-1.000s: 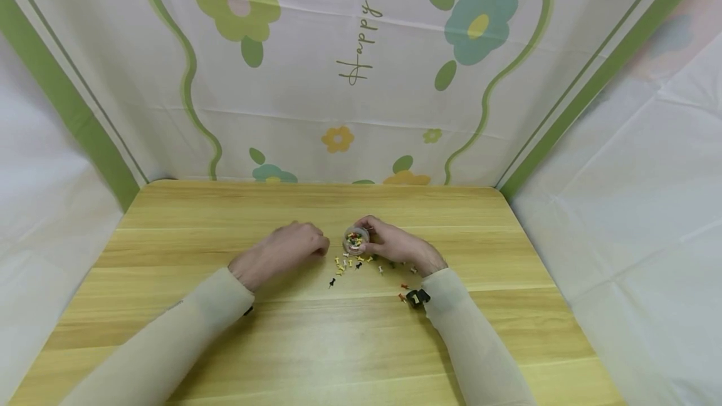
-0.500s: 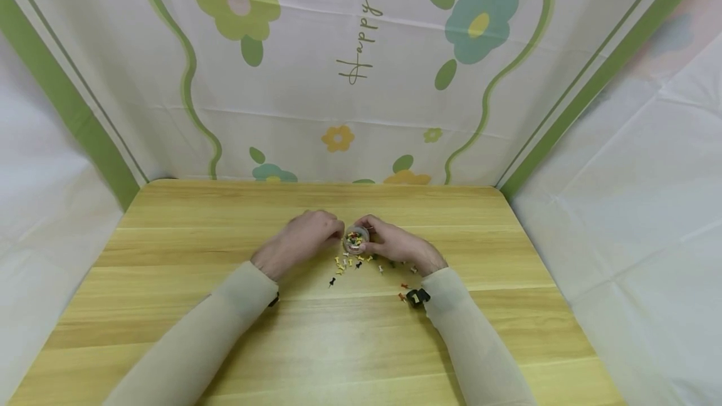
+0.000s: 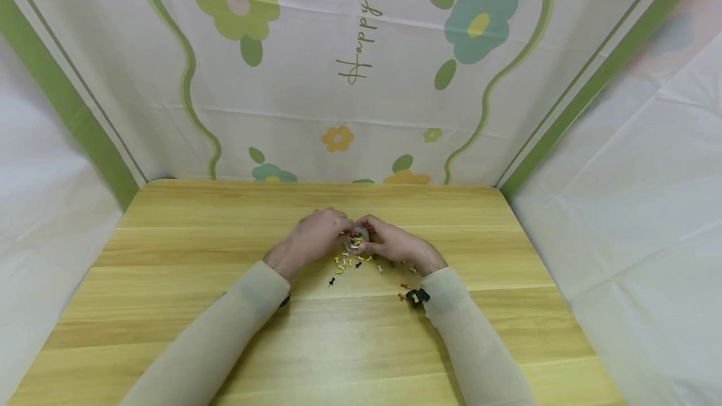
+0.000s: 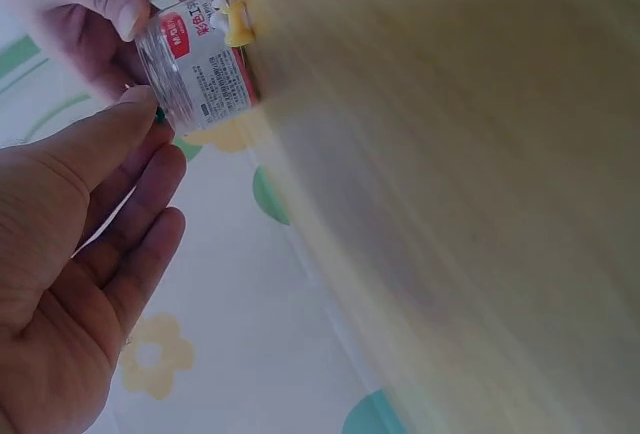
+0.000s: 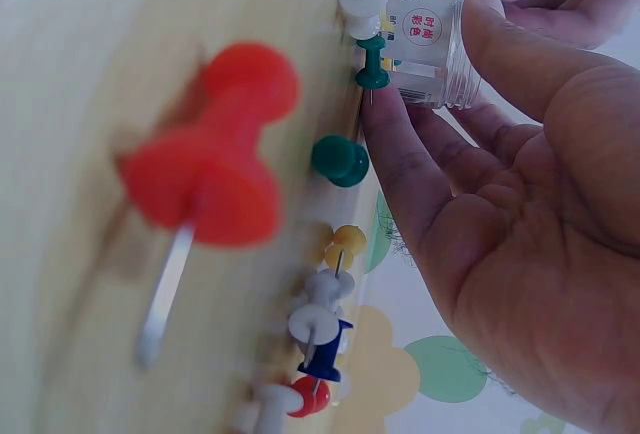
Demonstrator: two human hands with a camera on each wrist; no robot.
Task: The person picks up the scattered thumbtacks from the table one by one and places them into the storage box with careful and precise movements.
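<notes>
A small clear jar with a printed label stands on the table, holding colourful push pins. My right hand grips it, thumb and fingers curved around its side. My left hand is at the jar's mouth, thumb and forefinger pinched together. In the left wrist view, a bit of green push pin shows at those fingertips, right by the rim. Loose yellow push pins, a white push pin and a black push pin lie in front of the jar.
Red push pins lie near the right wrist's black camera. Close to the right wrist view's lens is a red push pin, its metal point bare. Behind the wooden table hangs a flowered cloth.
My left hand has moved right, from beside the jar to its mouth, and its fingertips now overlap the rim. The right hand and the jar have stayed put.
</notes>
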